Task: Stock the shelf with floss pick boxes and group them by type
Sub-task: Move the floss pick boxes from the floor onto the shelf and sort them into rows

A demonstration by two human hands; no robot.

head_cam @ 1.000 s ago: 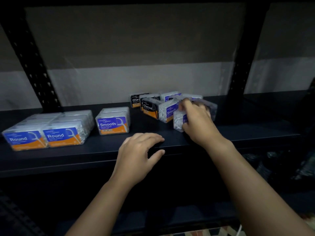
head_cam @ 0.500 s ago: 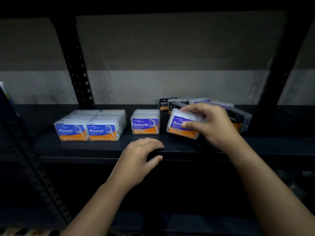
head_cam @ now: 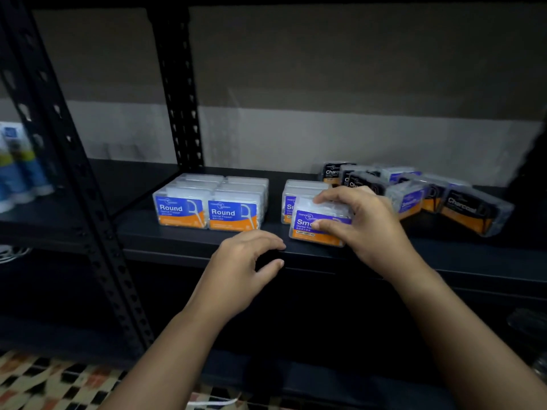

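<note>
My right hand (head_cam: 367,226) grips a clear "Smooth" floss pick box (head_cam: 307,232) by its top and front, low over the black shelf (head_cam: 177,241) near the front edge. Just behind it stands another Smooth box (head_cam: 291,196), partly hidden. Two rows of "Round" boxes (head_cam: 207,205) sit to the left. A loose jumble of "Charcoal" boxes (head_cam: 470,210) and Smooth boxes (head_cam: 410,198) lies to the right. My left hand (head_cam: 239,270) rests on the shelf's front edge with fingers loosely curled, holding nothing.
Black perforated shelf uprights stand at the left (head_cam: 59,161) and behind the Round boxes (head_cam: 180,93). Blue and white tubes (head_cam: 17,164) stand on the neighbouring shelf at far left. A patterned floor (head_cam: 59,383) shows below.
My right hand lifted a Smooth box out of the jumble on the right and carried it left, in front of the standing Smooth box. My left hand has stayed on the shelf edge.
</note>
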